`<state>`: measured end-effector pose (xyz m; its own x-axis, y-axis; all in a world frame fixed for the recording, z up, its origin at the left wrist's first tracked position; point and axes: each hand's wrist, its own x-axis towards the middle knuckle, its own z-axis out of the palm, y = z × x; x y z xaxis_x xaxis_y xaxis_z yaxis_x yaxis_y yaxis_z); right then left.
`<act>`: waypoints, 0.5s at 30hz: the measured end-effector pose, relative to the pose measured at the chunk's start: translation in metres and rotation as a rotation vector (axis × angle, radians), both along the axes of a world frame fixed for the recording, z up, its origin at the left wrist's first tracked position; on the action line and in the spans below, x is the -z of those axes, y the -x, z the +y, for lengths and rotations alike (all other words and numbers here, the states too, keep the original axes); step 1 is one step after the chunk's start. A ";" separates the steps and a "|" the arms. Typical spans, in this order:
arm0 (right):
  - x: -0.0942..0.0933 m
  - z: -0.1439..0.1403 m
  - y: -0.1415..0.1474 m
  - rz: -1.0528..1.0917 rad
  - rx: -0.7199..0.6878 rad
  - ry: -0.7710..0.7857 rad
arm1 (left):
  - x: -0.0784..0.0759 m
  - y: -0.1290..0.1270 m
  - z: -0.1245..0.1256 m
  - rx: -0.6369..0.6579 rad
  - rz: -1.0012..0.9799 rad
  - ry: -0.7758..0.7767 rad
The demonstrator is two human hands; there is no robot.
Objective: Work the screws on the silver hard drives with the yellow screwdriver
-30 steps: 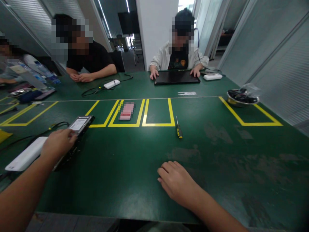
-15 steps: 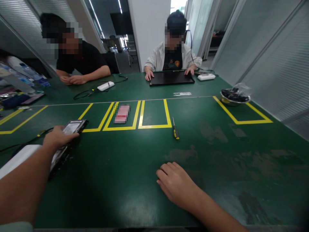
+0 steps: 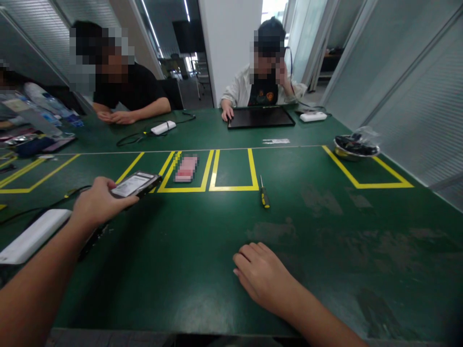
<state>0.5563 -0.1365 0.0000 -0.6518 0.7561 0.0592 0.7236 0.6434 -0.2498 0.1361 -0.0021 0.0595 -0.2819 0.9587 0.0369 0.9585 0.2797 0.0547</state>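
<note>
your left hand (image 3: 97,206) is clenched around the near end of a flat dark drive with a white label (image 3: 136,184), holding it lifted a little above the green desk (image 3: 202,250) at the left, its far end pointing toward the yellow tape boxes (image 3: 231,189). just left of that hand a white power strip (image 3: 34,235) lies on the desk with a black cable (image 3: 39,208) running past it. your right hand (image 3: 265,277) rests flat on the desk at the near middle, fingers loosely curled, its grip released and holding nothing. beyond it, well apart from both hands, a small screwdriver with a black and yellow handle (image 3: 264,193) lies just right of the tape boxes, and a pink card (image 3: 185,168) sits inside one of them. at the far right a metal bowl of dark parts (image 3: 356,147) stands on the corner of another taped box. across the desk, one person has a hand on a black flat panel (image 3: 261,117), and another person rests folded hands near a white adapter (image 3: 163,127).
</note>
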 end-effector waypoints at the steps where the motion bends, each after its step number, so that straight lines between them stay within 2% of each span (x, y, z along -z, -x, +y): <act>1: 0.000 0.000 0.000 0.000 0.001 0.000 | 0.000 -0.014 -0.011 -0.003 0.026 0.059; 4: 0.000 0.000 0.000 0.003 0.005 -0.002 | 0.012 -0.054 -0.043 0.044 -0.005 0.107; 7: 0.001 -0.001 0.000 0.004 0.000 -0.005 | 0.032 -0.089 -0.069 0.129 -0.098 0.079; 11: 0.001 -0.001 0.000 0.002 -0.014 -0.005 | 0.057 -0.124 -0.090 0.181 -0.106 0.018; 15: -0.001 -0.001 0.000 0.002 -0.010 0.005 | 0.072 -0.151 -0.107 0.256 -0.082 -0.071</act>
